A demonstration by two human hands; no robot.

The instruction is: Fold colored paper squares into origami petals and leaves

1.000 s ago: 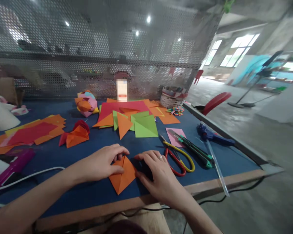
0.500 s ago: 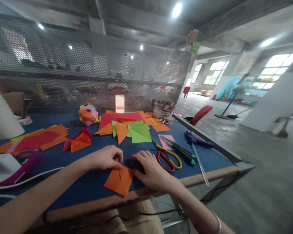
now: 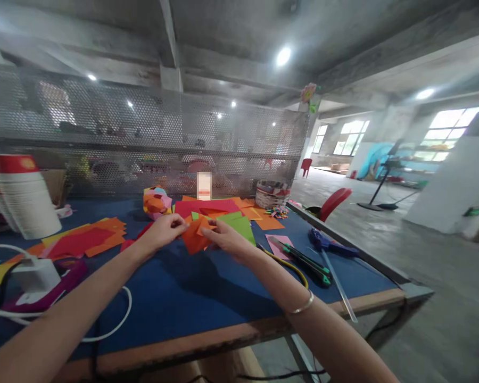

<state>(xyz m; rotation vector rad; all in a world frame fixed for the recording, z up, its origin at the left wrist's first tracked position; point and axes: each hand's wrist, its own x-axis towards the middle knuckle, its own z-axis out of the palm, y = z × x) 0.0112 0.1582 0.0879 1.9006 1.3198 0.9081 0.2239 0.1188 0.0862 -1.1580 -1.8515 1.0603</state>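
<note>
The folded orange paper (image 3: 194, 238) is now up off the blue table (image 3: 151, 319), where it lay near the front edge a moment ago. You pinch this one piece in the air: left hand (image 3: 168, 230) at its left side, right hand (image 3: 226, 238) at its right. One corner points down; your fingers cover its sides, so its long axis is unclear. Your right forearm (image 3: 281, 284) partly hides one pair of scissors (image 3: 303, 275).

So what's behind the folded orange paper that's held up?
Green paper and a red sheet show past the folded orange paper; whatever it directly covers can't be seen.
</note>
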